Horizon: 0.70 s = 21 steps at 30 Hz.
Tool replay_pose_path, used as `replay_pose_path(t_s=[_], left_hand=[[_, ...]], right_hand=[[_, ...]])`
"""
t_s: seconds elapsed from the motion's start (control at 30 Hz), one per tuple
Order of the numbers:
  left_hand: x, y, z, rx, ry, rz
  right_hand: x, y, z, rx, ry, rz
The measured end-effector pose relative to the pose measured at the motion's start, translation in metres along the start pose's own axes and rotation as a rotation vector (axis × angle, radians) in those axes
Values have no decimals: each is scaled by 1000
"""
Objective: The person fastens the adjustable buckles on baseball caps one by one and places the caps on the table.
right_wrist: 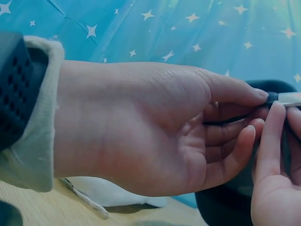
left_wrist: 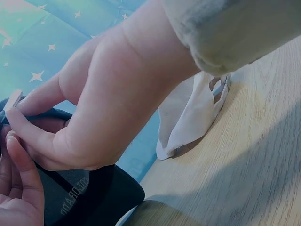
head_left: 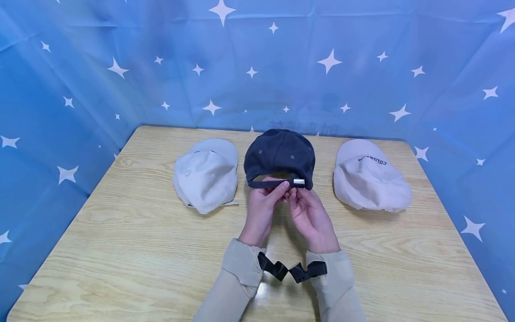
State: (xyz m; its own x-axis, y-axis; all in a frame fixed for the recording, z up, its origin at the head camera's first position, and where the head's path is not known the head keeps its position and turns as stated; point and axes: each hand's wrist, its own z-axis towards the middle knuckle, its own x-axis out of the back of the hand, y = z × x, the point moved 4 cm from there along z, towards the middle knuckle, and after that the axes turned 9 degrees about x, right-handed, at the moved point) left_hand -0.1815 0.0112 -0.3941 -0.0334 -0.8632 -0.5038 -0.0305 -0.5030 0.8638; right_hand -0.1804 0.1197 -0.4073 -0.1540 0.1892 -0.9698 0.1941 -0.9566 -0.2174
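Observation:
A dark navy baseball cap is held up with its back opening towards me. Across that opening runs an adjustable strap with a silver metal buckle near its right end. My left hand pinches the strap just left of the buckle, thumb on top. In the right wrist view the left hand has its thumb tip right beside the buckle. My right hand pinches at the buckle from below. The left wrist view shows the right hand with thumb and forefinger on it; lettering appears on the cap below.
On the wooden table, an off-white cap lies to the left and a pale pinkish cap with dark lettering to the right. A blue curtain with white stars surrounds the table's back and sides.

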Motion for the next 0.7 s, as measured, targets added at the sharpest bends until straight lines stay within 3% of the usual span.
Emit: replay_pose_path(t_s=[0.13, 0.33, 0.4, 0.47, 0.57, 0.63, 0.7], left_hand=[[1, 0, -1, -14, 9, 34], [9, -14, 8, -114, 12, 105], [8, -11, 7, -86, 18, 112], [16, -28, 17, -94, 5, 121], [10, -19, 12, -40, 2, 89], [10, -20, 12, -37, -15, 61], [2, -1, 1, -3, -14, 25]], right_hand=[[-1, 0, 0, 42, 23, -103], [-4, 0, 1, 128, 52, -297], [-5, 0, 1, 152, 48, -340], [-5, 0, 1, 163, 40, -358], [-6, 0, 1, 169, 28, -370], [-6, 0, 1, 169, 22, -357], [-5, -1, 1, 167, 19, -333]])
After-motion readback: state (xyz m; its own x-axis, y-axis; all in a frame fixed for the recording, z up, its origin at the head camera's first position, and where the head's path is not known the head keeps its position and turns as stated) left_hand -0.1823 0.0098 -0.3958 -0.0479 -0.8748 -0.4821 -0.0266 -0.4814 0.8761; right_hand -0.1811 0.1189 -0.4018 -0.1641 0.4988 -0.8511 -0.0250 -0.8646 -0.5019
